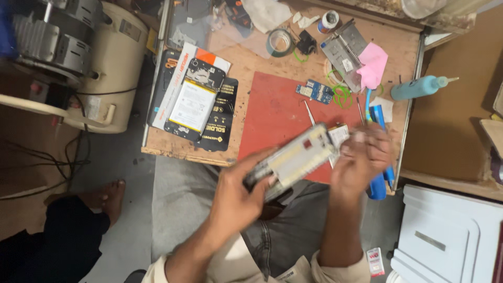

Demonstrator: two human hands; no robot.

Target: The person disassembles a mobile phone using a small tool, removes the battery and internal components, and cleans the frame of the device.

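Head view: left hand [238, 191] and right hand [364, 157] both grip a blurred, opened phone body [293, 160], pale inside.

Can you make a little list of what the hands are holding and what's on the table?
Left hand: grips lower end of opened phone
Right hand: at phone's upper end
Phone: tilted, blurred, above red mat
Second opened phone: lies flat on dark packages, left of mat
Circuit board: on mat's top edge
Tape roll: far side of wooden table
Blue bottle: off the table's right edge
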